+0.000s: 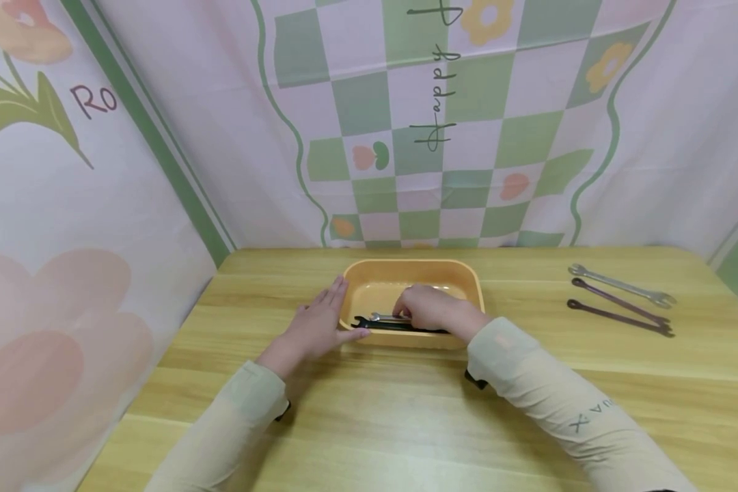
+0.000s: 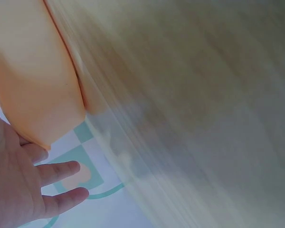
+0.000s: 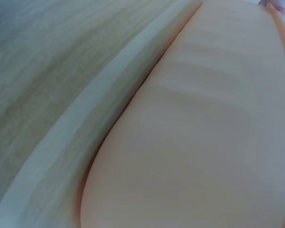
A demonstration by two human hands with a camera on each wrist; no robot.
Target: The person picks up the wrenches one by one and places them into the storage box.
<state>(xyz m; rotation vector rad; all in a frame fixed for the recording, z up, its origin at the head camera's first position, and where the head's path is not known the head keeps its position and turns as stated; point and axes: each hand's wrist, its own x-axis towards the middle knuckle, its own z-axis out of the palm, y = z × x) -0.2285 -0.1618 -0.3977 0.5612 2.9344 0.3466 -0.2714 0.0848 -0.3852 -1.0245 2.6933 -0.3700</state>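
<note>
A yellow-orange plastic bin [image 1: 418,270] stands on the table, with a small silver wrench [image 1: 381,317] and dark wrenches [image 1: 369,324] lying along its near wall. My right hand [image 1: 430,307] reaches down into the bin and pinches the small silver wrench with curled fingers, hiding the far part of it. My left hand [image 1: 316,324] rests against the bin's left end, fingers fairly straight along the outside and thumb at the near rim. In the left wrist view its outer fingers [image 2: 61,173] stick out past the bin's edge. The right wrist view is mostly filled by the bin's outer wall [image 3: 180,133].
To the right on the wooden table [image 1: 406,417] lie a silver wrench [image 1: 621,285] and two dark purplish wrenches, the upper one [image 1: 621,301] and the lower one [image 1: 618,318]. A patterned cloth [image 1: 418,137] hangs behind the table's back edge.
</note>
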